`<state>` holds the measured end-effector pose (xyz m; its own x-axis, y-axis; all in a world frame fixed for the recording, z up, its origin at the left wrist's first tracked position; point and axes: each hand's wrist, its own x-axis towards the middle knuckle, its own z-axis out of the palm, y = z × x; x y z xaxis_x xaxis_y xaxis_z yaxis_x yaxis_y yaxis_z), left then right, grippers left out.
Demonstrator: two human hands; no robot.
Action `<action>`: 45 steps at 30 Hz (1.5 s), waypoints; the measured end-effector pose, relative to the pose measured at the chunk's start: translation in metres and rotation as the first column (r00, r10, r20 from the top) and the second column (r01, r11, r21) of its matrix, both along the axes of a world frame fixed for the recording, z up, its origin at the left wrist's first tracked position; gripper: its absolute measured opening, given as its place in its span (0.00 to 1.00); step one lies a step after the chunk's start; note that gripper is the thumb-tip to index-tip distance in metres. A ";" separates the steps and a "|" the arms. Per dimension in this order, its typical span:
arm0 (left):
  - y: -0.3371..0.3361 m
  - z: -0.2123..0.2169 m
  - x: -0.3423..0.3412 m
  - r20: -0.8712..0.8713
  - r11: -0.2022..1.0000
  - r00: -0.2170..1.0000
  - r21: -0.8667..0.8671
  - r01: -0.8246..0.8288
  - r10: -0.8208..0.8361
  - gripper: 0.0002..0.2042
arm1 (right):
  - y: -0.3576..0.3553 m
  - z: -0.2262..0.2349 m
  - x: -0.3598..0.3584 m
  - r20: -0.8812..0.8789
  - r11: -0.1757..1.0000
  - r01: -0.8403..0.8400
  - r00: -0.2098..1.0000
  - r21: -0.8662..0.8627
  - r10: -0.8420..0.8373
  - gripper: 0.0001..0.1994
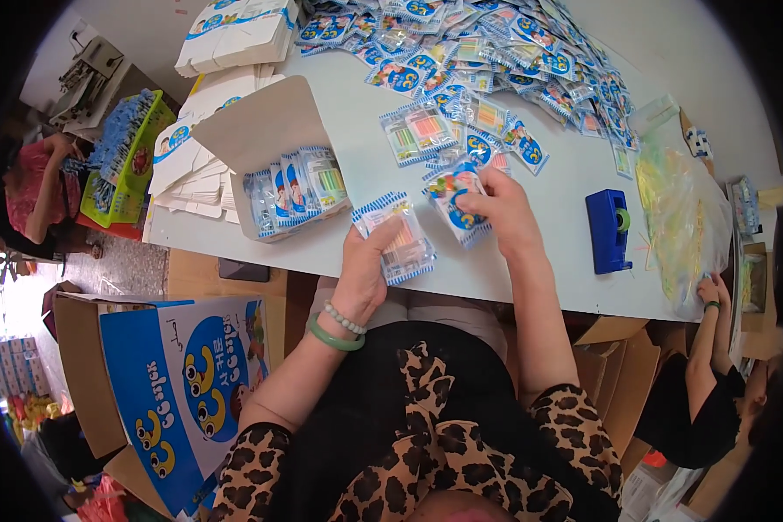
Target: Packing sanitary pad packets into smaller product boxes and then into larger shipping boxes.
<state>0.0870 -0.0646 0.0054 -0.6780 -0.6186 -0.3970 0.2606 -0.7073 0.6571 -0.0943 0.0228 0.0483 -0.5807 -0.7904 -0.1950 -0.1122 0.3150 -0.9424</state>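
Observation:
My left hand (pixel 367 261) grips a small clear packet (pixel 402 246) with blue striped ends and coloured sticks inside; whether more packets lie under it I cannot tell. Just to its right, my right hand (pixel 506 216) pinches another packet (pixel 451 193), its blue printed side facing up. Left of my hands stands an open white carton (pixel 217 213), lid raised. Several packets (pixel 297 184) stand on edge in it, side by side. Beyond my right hand a few loose packets (pixel 419 130) lie on the white table (pixel 357 113).
A large heap of packets (pixel 496 52) covers the far side. Flattened cartons (pixel 204 165) are stacked at the left. To the right are a blue tape dispenser (pixel 607 233) and a plastic bag (pixel 683 217), touched by another person's hand (pixel 712 291). A printed box (pixel 183 391) stands below left.

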 end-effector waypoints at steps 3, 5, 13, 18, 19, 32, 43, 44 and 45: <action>0.009 -0.002 -0.013 0.004 0.995 0.998 -0.078 -0.069 0.069 0.14 | 0.013 0.003 0.028 0.406 0.985 0.081 0.914 -0.152 -0.012 0.11; 0.012 0.000 -0.021 -0.036 0.989 0.996 -0.120 -0.082 0.078 0.15 | 0.010 -0.016 0.040 0.278 0.996 0.052 0.960 -0.073 -0.030 0.10; 0.004 -0.008 -0.009 -0.115 0.996 0.989 0.022 0.091 -0.088 0.16 | -0.005 -0.027 0.089 -0.569 0.987 0.033 0.814 -0.155 -0.116 0.11; -0.008 -0.017 0.002 -0.081 0.988 0.996 0.148 0.048 -0.036 0.11 | -0.005 -0.006 0.029 -0.133 0.952 -0.293 0.951 -0.091 0.280 0.15; -0.006 -0.013 0.004 -0.103 0.991 0.994 0.128 0.046 -0.033 0.11 | -0.006 -0.010 0.003 -0.043 0.971 -0.235 0.971 -0.051 0.233 0.19; -0.007 -0.021 0.003 -0.181 0.988 0.980 0.114 0.103 -0.081 0.14 | 0.007 -0.039 -0.148 -0.669 0.772 0.572 0.691 0.276 -0.273 0.14; -0.001 -0.016 -0.001 -0.167 0.992 0.984 0.095 0.084 -0.067 0.16 | -0.073 -0.047 -0.124 -0.833 0.970 0.187 0.553 0.157 0.028 0.11; -0.002 -0.017 0.000 -0.167 0.993 0.984 0.092 0.075 -0.059 0.16 | -0.068 -0.048 -0.118 -0.942 0.966 0.228 0.334 0.120 0.038 0.10; -0.002 -0.018 0.000 -0.154 0.991 0.985 0.093 0.092 -0.077 0.16 | -0.061 -0.050 -0.110 -0.983 0.979 0.202 0.178 -0.012 -0.049 0.10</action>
